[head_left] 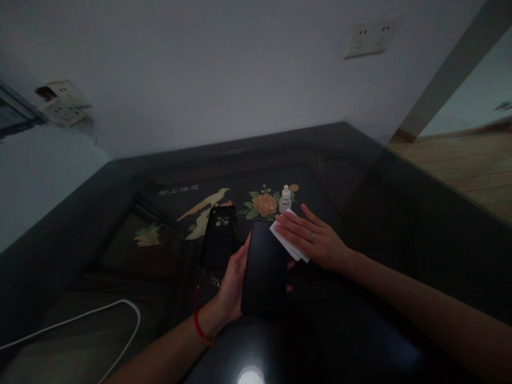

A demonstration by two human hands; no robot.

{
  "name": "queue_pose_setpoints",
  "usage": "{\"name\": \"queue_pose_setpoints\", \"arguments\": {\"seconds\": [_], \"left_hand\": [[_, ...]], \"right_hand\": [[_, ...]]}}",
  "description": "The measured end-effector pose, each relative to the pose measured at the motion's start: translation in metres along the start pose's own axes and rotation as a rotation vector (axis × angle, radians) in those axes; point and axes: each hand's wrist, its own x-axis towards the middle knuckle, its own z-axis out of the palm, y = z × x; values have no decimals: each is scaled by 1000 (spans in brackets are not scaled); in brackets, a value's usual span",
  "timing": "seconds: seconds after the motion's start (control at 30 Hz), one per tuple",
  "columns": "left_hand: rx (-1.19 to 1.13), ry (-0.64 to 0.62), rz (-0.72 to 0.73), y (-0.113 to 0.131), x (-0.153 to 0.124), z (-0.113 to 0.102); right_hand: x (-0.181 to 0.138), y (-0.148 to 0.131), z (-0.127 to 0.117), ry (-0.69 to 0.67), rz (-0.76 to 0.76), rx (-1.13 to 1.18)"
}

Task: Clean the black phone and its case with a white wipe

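Observation:
My left hand (234, 282) is wrapped round a black smartphone (264, 269) from beneath, its fingertips showing at the phone's right edge. The dark screen faces up. Over the phone's upper right corner, my right hand (316, 240) presses a folded white tissue (290, 246), fingers nearly straight and close together. Just behind the tissue stands a small clear bottle (285, 200) with a white cap. A black phone case (218, 237) lies left of the phone, its camera cutouts at the top. A small chain (216, 281) lies by its lower end, partly hidden by my left hand.
The dark glossy table (224, 149) carries a painted bird and flowers and meets the wall behind. A white cable (128, 302) curves across the lower left. Wall sockets (370, 38) are at the upper right, with more sockets (66, 101) at the left.

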Motion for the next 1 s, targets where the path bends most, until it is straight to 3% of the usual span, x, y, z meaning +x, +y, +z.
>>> {"name": "queue_pose_setpoints", "arguments": {"seconds": [0.17,0.3,0.47,0.63,0.77,0.9,1.0], "left_hand": [[-9,18,26,-2,-2,-2],[32,-75,-1,-2,-2,-1],[-19,35,75,-3,-4,0],[28,-9,25,-5,-4,-1],[-13,101,46,-10,-2,-3],[12,10,-10,-13,-3,-2],[24,17,-10,-14,-3,-2]], "right_hand": [[1,4,-5,-62,-188,27],[4,5,-9,-23,4,2],[11,-2,-13,-110,-220,101],[14,-3,-14,-55,20,7],[19,-10,-14,-103,-107,47],[25,-16,-15,-43,106,0],[29,-21,-18,-90,44,23]]}}
